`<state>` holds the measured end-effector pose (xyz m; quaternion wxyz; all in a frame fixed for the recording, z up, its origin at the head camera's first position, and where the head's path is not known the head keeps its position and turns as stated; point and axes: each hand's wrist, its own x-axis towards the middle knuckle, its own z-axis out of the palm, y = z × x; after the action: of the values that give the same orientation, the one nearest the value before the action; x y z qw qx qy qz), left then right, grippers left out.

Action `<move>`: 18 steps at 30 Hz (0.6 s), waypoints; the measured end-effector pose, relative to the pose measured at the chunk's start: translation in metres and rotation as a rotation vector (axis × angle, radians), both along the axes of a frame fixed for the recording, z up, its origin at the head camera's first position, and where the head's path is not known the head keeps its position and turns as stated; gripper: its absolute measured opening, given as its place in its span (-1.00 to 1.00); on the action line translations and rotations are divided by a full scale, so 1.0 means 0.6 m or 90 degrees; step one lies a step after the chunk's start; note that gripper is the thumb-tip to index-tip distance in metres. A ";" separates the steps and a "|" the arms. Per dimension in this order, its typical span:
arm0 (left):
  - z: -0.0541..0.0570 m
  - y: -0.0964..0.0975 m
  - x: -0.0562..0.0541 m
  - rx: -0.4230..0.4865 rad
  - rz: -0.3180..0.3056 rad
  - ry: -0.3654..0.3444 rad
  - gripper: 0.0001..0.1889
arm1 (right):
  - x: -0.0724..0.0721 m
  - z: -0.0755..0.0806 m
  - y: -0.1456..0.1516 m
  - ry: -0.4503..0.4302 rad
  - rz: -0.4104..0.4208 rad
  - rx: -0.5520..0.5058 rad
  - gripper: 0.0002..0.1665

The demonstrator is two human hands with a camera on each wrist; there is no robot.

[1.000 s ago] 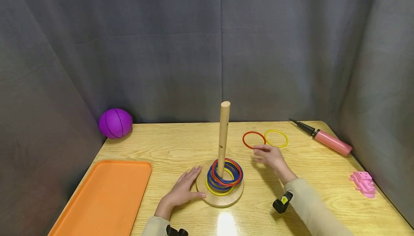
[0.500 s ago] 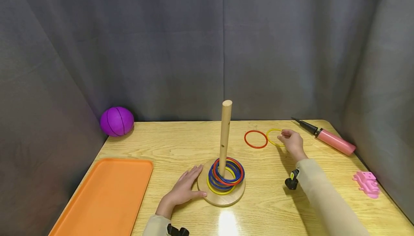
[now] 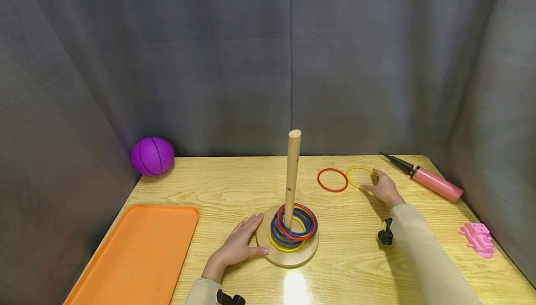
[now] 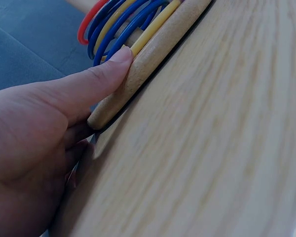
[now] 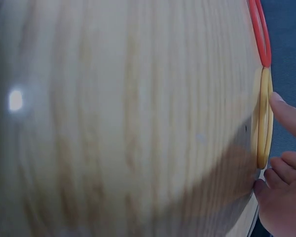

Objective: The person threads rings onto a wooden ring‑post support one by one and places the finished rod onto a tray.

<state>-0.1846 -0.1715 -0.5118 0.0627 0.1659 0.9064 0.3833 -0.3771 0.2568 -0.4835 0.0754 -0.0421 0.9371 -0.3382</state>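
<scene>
Steadying the base, it seems, the left hand lies spread along its rim — not gripping. The right hand, thumb and forefinger parted, spans the yellow ring, flat beside the red ring — contact unclear.

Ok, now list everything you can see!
Ball: 1, purple, back left
Tray: 1, orange, front left
Stand: 1, pale wood, middle
Stacked rings: several overlapping, red, blue, yellow, on the stand
Red ring: 1, red, back right
Yellow ring: 1, yellow, beside it
Pump: 1, pink and black, back right corner
Toy: 1, pink, right edge
Table: 1, light wood, underneath
Curtain: uncounted panels, grey, back and sides
Wrist cameras: 2, black, on wrists
Left hand: 1, cream-sleeved, touching stand's edge
Right hand: 1, cream-sleeved, at yellow ring
</scene>
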 end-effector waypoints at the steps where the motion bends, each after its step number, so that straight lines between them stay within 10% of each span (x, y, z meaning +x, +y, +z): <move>1: 0.000 0.000 0.000 0.001 0.001 -0.001 -0.01 | -0.001 0.000 0.000 0.002 0.003 0.006 0.04; 18: 0.001 -0.002 0.000 -0.004 -0.002 0.003 0.00 | 0.012 0.001 0.010 -0.003 0.077 0.006 0.05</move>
<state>-0.1844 -0.1726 -0.5109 0.0615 0.1679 0.9076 0.3798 -0.3698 0.2629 -0.4828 0.0985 -0.0976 0.9342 -0.3288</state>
